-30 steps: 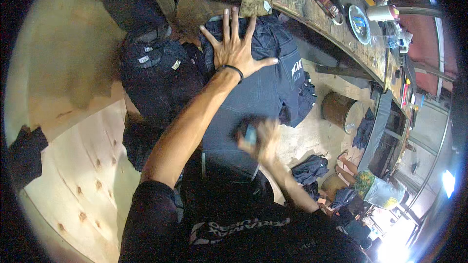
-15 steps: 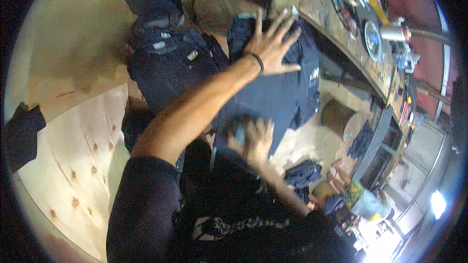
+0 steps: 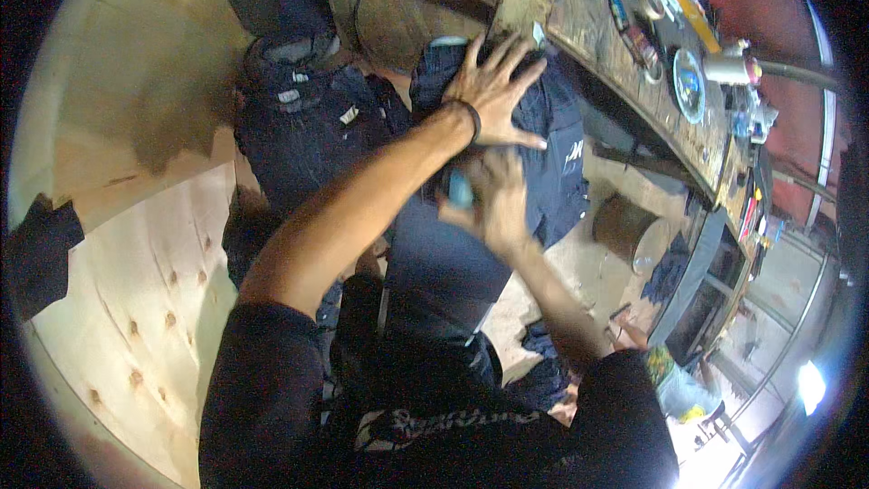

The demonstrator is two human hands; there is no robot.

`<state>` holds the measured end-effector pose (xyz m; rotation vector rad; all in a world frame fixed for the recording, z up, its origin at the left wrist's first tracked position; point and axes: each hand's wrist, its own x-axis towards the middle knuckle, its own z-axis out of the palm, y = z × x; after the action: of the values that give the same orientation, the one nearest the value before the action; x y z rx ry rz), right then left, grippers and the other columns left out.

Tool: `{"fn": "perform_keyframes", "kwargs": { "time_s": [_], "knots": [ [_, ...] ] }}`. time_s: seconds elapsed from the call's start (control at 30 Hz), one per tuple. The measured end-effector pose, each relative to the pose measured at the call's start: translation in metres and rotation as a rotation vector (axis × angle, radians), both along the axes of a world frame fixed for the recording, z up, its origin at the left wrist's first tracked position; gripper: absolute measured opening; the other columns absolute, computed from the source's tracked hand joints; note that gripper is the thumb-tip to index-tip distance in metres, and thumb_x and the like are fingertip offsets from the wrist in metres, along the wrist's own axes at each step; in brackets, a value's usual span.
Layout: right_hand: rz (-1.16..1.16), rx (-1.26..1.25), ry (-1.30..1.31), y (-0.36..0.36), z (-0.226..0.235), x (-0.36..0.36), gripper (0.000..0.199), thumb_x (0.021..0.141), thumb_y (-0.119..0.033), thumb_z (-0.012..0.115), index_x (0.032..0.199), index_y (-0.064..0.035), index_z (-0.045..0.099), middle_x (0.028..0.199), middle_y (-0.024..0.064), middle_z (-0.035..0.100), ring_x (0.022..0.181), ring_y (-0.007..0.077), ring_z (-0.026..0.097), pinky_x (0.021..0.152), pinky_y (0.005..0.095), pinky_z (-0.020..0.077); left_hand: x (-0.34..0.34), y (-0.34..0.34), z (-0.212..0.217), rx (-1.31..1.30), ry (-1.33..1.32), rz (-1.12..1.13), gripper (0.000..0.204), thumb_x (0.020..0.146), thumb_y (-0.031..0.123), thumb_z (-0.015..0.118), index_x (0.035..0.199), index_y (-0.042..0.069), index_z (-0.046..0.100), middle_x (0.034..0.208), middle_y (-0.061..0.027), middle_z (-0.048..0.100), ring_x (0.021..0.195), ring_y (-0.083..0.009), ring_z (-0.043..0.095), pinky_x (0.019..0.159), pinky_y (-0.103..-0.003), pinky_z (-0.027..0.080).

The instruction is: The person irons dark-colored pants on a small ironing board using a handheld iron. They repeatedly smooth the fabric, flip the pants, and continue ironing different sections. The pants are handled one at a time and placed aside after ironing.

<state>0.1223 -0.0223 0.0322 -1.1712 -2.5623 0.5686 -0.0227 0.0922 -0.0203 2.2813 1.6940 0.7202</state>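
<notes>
A dark navy garment, apparently denim, lies spread out in front of me, with a white print near its right edge. My left hand, a dark band round its wrist, presses on its far part with the fingers spread wide. Just below, my right hand is closed round a small pale-blue object and held against the cloth. Motion blur and my fingers hide what kind of object it is. To the left of the garment sits a heap of dark clothes with small white labels.
A wooden workbench runs along the far right, bearing a pale-blue dish, a white thread cone and loose tools. A round drum-like block stands on the floor below it. Another person is at lower right. Plywood stands left.
My right hand has swept away from my body, up the garment, with the pale-blue object, and is now close below my left hand. The left hand stays spread, shifted slightly left.
</notes>
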Motion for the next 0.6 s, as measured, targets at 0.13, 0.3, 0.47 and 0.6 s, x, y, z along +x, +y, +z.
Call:
{"fn": "perform_keyframes", "kwargs": {
  "time_s": [0.13,0.3,0.47,0.6],
  "knots": [
    [0.236,-0.356,0.012,0.005,0.007,0.027,0.05,0.068,-0.037,0.094,0.103,-0.0047,0.078,0.114,0.017,0.07,0.113,0.0433,0.064,0.098,0.0509,0.0527,0.0,0.002,-0.009,0.146,-0.02,0.024,0.131,0.064,0.098,0.069,0.164,0.016,0.047,0.175,-0.0211,0.027,0.165,-0.0385,0.019,0.129,-0.069,0.015],
    [-0.59,-0.191,0.203,0.043,-0.002,0.076,0.066,0.098,-0.036,0.071,0.153,-0.0042,0.056,0.138,0.0342,0.065,0.135,0.0451,0.061,0.116,0.0474,0.0463,-0.017,-0.003,0.024,0.044,-0.264,-0.02,0.113,0.082,0.092,0.062,0.16,0.012,0.051,0.171,-0.0247,0.032,0.158,-0.0456,0.033,0.128,-0.067,0.021],
    [-0.623,-0.522,-0.012,0.067,-0.02,0.109,0.081,0.103,-0.049,0.059,0.168,-0.0062,0.037,0.157,0.0382,0.049,0.15,0.0464,0.049,0.12,0.0443,0.0428,-0.039,-0.11,0.03,0.163,-0.62,0.572,0.065,0.113,0.044,0.055,0.158,-0.001,0.046,0.16,-0.0312,0.045,0.154,-0.0471,0.038,0.126,-0.053,0.034],
    [-0.603,-0.433,0.03,-0.016,-0.025,0.119,0.082,0.1,-0.05,0.058,0.167,-0.008,0.037,0.136,0.0394,0.064,0.136,0.0498,0.06,0.115,0.0486,0.0474,-0.02,-0.268,-0.036,-0.538,-0.989,0.443,0.072,0.115,0.049,0.045,0.157,-0.009,0.043,0.156,-0.0349,0.051,0.147,-0.0539,0.045,0.126,-0.046,0.032]
  ]
}}
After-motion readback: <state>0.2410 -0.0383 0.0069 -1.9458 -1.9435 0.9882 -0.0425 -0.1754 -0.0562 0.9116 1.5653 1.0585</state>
